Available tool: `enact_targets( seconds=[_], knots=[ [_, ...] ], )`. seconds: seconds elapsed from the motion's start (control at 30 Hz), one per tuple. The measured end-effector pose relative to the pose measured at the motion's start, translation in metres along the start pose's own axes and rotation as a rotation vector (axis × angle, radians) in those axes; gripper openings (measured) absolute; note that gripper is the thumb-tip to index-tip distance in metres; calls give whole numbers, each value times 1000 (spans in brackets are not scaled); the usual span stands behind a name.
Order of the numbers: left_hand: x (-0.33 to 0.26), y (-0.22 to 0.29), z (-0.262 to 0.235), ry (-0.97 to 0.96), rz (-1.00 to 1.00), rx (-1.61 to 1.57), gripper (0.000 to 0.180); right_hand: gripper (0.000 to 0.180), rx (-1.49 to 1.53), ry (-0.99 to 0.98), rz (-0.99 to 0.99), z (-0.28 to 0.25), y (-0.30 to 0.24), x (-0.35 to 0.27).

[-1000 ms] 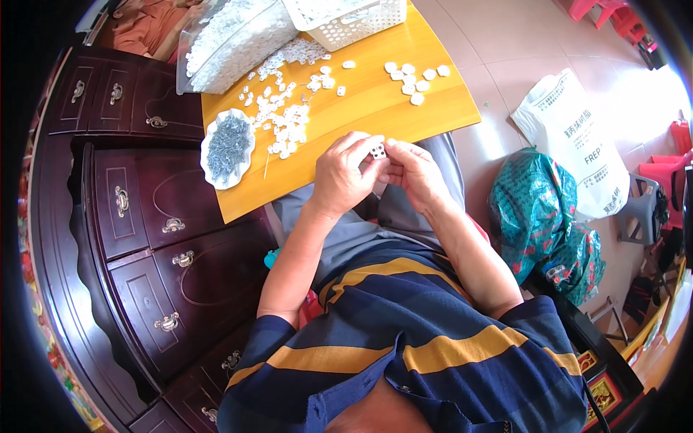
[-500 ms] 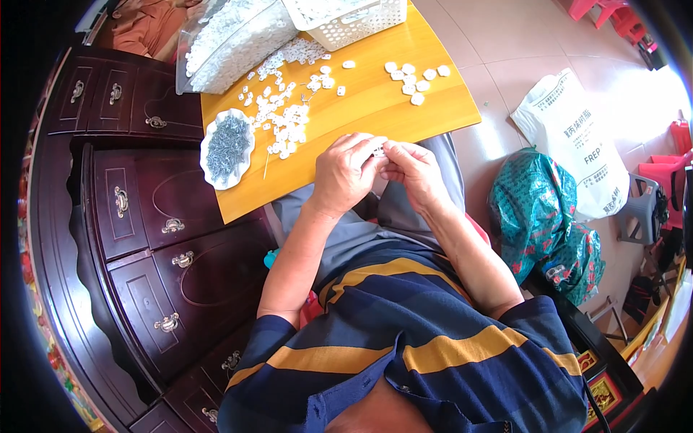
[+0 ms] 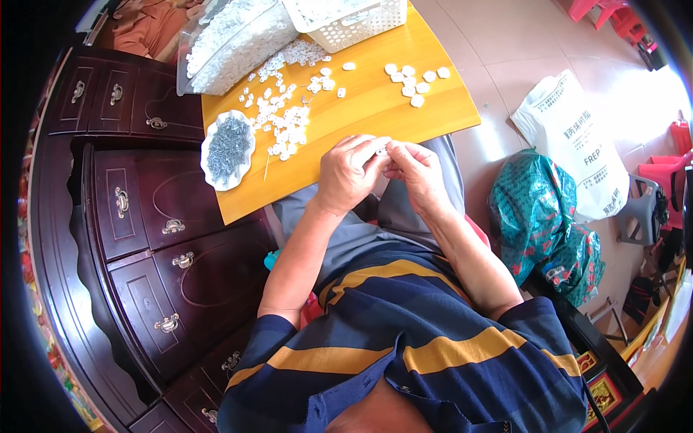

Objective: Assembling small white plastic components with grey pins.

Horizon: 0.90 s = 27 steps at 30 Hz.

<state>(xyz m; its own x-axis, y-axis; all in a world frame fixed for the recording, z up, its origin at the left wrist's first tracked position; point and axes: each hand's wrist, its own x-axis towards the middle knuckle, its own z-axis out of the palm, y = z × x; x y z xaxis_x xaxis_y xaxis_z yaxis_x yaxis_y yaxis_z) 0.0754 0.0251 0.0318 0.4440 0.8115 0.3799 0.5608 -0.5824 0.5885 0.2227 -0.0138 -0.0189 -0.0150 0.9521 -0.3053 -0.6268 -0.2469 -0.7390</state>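
My left hand [image 3: 345, 173] and my right hand [image 3: 416, 173] meet over the near edge of the wooden table [image 3: 375, 108]. Between their fingertips they pinch a small white plastic piece [image 3: 381, 151], mostly covered by the fingers. Left of my hands, many loose white plastic pieces [image 3: 289, 130] are scattered on the tabletop. Beside them stands a white scalloped dish [image 3: 209, 169] heaped with small grey metal pins or nails [image 3: 229, 150]. Toward the right end of the table lies a loose group of white pieces [image 3: 409, 81].
A clear bin [image 3: 242, 47] full of white pieces and a white perforated basket [image 3: 357, 27] stand at the table's far edge. Dark wooden drawers [image 3: 144, 224] flank me on the left. Green plastic bags [image 3: 534, 213] and a white sack [image 3: 574, 144] lie on the floor at right.
Both hands stay together at the table edge with only a slight shift of the fingers around the white piece. Nothing else has visibly moved.
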Motion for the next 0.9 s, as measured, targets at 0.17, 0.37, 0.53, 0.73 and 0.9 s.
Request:
enact_targets(
  seconds=[0.17, 0.37, 0.53, 0.73, 0.9],
  knots=[
    [0, 8, -1, -2, -90, -71, 22, 26, -24, 17, -41, 2, 0, 1],
    [7, 3, -3, 8, -181, -173, 16, 25, -57, 17, -58, 0, 0, 4],
    [21, -13, 4, 69, -226, 8, 9, 17, -4, 104, -48, 5, -12, 0],
    [31, -33, 28, 38, -123, 104, 35, 17, -8, 82, -38, 4, -10, -1],
    [17, -44, -1, 97, -339, 244, 48, 17, -22, 75, -50, 0, -8, 1]
  ],
)
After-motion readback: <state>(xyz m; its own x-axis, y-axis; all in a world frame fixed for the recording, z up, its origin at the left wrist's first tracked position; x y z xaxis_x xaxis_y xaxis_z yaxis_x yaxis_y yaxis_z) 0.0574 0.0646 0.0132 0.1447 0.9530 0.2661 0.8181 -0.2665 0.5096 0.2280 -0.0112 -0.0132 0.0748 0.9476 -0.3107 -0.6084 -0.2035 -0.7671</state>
